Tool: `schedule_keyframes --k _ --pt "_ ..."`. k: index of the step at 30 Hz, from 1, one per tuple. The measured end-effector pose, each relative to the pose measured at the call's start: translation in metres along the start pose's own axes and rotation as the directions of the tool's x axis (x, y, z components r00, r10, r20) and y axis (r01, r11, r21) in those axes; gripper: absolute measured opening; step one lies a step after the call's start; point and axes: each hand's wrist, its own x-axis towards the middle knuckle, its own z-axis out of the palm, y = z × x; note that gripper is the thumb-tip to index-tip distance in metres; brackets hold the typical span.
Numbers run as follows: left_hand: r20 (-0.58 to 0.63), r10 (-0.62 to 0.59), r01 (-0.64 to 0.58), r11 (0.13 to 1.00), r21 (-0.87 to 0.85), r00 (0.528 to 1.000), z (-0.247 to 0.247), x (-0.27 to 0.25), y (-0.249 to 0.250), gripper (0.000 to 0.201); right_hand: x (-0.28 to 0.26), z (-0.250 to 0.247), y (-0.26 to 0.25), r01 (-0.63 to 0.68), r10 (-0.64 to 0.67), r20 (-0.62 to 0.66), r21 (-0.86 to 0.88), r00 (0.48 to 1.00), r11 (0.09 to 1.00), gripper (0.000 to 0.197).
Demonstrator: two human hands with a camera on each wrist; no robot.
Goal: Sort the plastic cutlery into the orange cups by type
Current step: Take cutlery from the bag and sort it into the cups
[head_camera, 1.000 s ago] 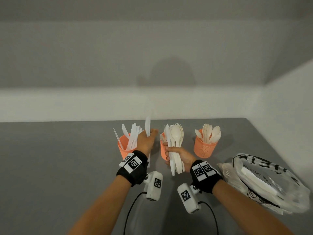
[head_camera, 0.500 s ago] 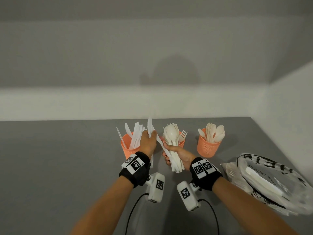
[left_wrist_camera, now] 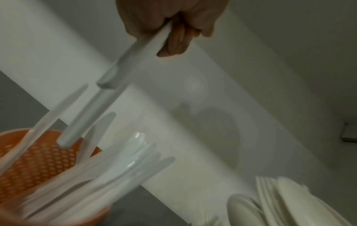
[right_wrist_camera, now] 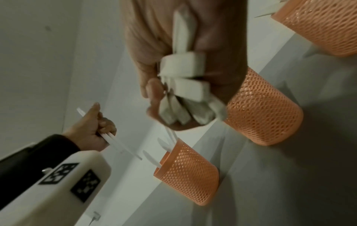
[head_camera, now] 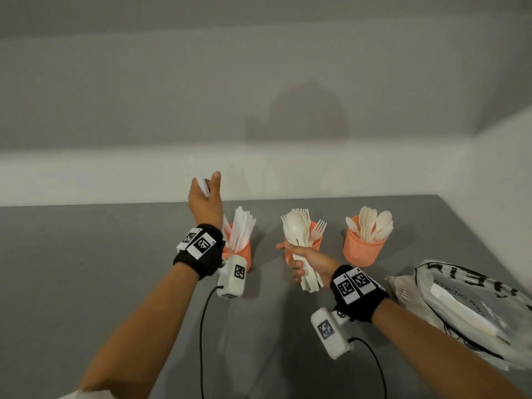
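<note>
- step in hand: your left hand [head_camera: 205, 200] grips a white knife [left_wrist_camera: 108, 91], raised above the knife cup [head_camera: 240, 254] at the left of the worktop [head_camera: 86, 269].
- knife's long axis runs steeply, handle end down toward the cup mouth, blade up past your thumb.
- your right hand [head_camera: 309, 262] is fisted round a mixed cutlery bundle [head_camera: 298, 237], tips up, before the fork cup [head_camera: 316, 244].
- next, i'd judge: lower the knife in handle first, let go.

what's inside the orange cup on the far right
The right orange cup holds white plastic spoons, standing handle-down with bowls sticking up above the rim. No forks or knives show among them. The handles and cup bottom are hidden by its wall.
</note>
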Motion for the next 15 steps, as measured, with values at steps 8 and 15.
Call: schedule_keyframes --k 8,15 --pt "0.076 -0.059 0.054 0.996 0.068 0.995 0.017 0.007 -0.038 0.045 -0.003 -0.005 -0.003 -0.032 0.032 0.017 -0.001 0.999 0.999 0.019" --pt "0.211 -0.070 -0.007 0.939 0.344 0.975 0.012 -0.018 -0.073 0.011 -0.004 -0.012 -0.004 -0.044 0.044 0.022 -0.011 0.999 0.999 0.019"
